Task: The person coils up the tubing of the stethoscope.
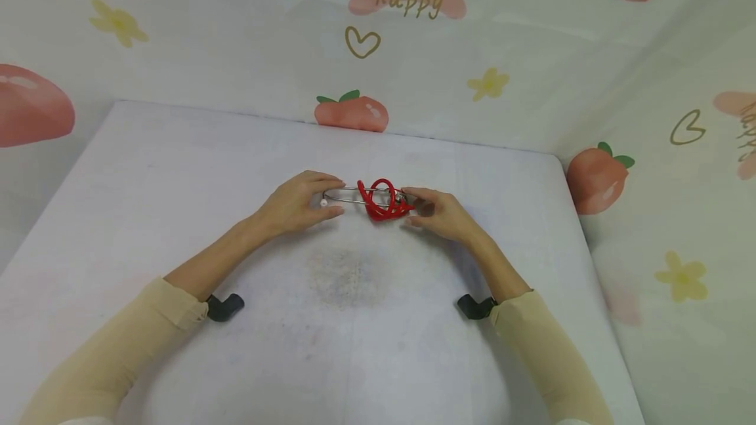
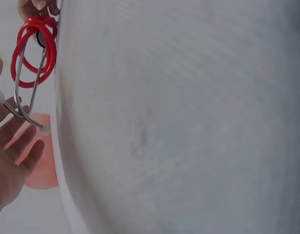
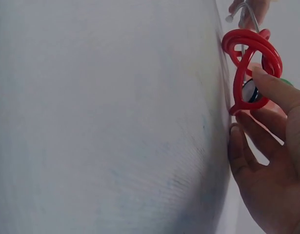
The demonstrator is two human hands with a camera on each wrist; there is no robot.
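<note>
A stethoscope with coiled red tubing [image 1: 380,216] and metal ear tubes lies on the white table, its ear tubes pointing left in the head view. My left hand [image 1: 292,205] is around the ear-tube end, thumb and fingers apart, with a white ear tip [image 1: 323,202] between them. At the other end, my right hand [image 1: 447,215] has its thumb and fingers on either side of the coil. In the right wrist view the right thumb overlaps the red tubing [image 3: 238,83], and the round chestpiece [image 3: 249,91] shows inside the loop. Whether the fingers press on it is unclear.
The white tabletop [image 1: 354,359] has a greyish stain [image 1: 345,277] in front of the hands. A printed curtain [image 1: 236,38] with peaches and flowers hangs behind and to the right. Dark wrist-worn pieces [image 1: 226,307] show at both cuffs.
</note>
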